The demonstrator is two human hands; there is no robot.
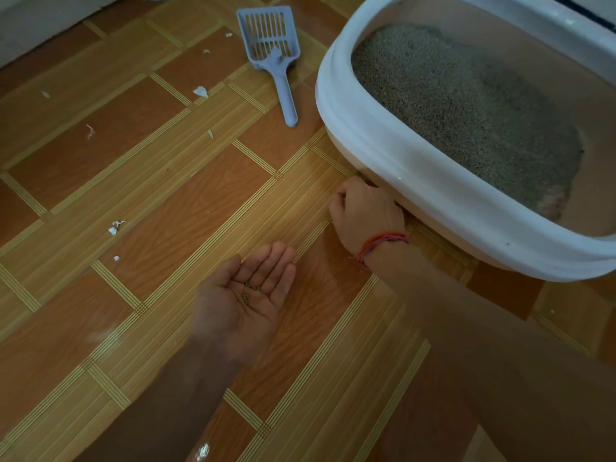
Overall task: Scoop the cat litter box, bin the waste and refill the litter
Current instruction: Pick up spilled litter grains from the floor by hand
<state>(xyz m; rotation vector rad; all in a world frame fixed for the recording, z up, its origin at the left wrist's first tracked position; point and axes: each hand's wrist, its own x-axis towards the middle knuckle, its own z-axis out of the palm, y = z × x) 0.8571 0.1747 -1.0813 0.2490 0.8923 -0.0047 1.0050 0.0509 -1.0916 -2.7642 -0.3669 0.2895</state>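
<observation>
My left hand (246, 295) lies palm up just above the floor (160, 195), fingers straight and close together, the grip fully open. It clasps nothing; a few dark litter grains (249, 288) sit loose in the hollow of the palm. The forearm runs back toward me along the lower left.

My right hand (365, 211) is knuckles up, wrist bent down, with the fingers curled under so that their tips meet the floor right at the base of the litter box (416, 168). The tips are hidden beneath the hand, so I cannot tell whether this grip has pinched anything. A red thread (383, 243) circles that wrist, and a few pale specks lie on the floor just beside it. The two hands are near each other but apart.

The white rim of the box overhangs my right knuckles. Inside, the grey litter (466, 111) is heaped toward the near left wall, leaving bare tan bottom at the far and right sides. The box fills the upper right and runs out of view there.

The blue slotted scoop (270, 51) lies flat on the floor beyond my hands, handle end near the box's left curve, not touching it. Left of it the tiles lie open, dotted with small white scraps (200, 91), up to a pale wall (33, 21) at the far left corner.
</observation>
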